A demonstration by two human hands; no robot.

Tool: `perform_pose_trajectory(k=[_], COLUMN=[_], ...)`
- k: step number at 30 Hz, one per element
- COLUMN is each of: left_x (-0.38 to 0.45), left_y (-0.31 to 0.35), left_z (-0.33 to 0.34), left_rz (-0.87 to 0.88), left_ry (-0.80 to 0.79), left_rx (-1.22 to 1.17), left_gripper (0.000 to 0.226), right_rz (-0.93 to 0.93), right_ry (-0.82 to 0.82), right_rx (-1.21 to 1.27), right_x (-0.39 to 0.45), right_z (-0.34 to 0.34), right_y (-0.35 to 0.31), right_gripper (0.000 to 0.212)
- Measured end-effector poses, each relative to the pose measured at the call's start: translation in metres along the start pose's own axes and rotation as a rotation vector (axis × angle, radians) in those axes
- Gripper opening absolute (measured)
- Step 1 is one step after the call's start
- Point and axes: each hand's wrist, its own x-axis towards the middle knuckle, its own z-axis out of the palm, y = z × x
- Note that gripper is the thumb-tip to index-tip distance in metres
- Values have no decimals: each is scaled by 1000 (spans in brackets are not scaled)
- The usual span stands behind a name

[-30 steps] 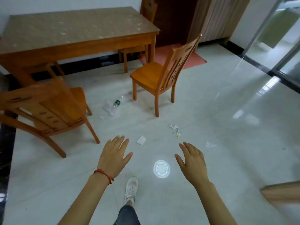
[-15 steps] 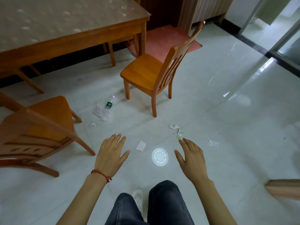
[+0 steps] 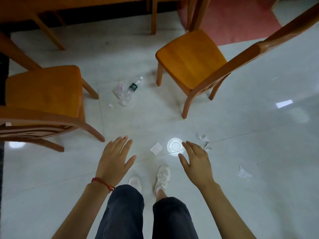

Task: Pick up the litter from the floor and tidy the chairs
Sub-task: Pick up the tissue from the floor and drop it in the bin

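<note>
Litter lies on the pale tiled floor: a clear plastic bottle (image 3: 132, 88) with a green label, a crumpled clear wrapper (image 3: 118, 88) beside it, a small white scrap (image 3: 110, 105), a square white paper (image 3: 156, 148), torn paper bits (image 3: 204, 139) and another torn piece (image 3: 243, 173) at the right. One wooden chair (image 3: 44, 95) stands at the left, another (image 3: 193, 54) at the upper right. My left hand (image 3: 115, 161) hovers open just left of the square paper. My right hand (image 3: 196, 161) hovers open, fingers spread, beside the torn bits. Neither hand holds anything.
A wooden table (image 3: 96, 4) spans the top, with more chair legs under it. A red mat (image 3: 233, 18) lies at the upper right. A round light reflection (image 3: 175, 146) shines on the floor between my hands. My legs and white shoes (image 3: 162, 176) are below.
I have stepped forward and tipped my head down; the litter and chairs now lie closer beneath me. Both hands stay open and have come nearer the square paper and torn bits.
</note>
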Motion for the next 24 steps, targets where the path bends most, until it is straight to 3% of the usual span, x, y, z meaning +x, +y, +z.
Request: perform_pose_trajectory(k=[7, 14, 24], left_x=[75, 145, 179], left_y=[-49, -105, -160], left_z=[82, 207, 388], left_rz=[-39, -25, -44], left_ry=[4, 6, -65], left_rx=[-38, -32, -76], left_gripper=[68, 65, 58], right_rz=[-34, -48, 243], right_ry=[-106, -181, -374], right_rx=[12, -12, 4], right_x=[84, 147, 182], right_z=[113, 274, 499], right_y=[38, 85, 180], right_gripper=[46, 38, 45])
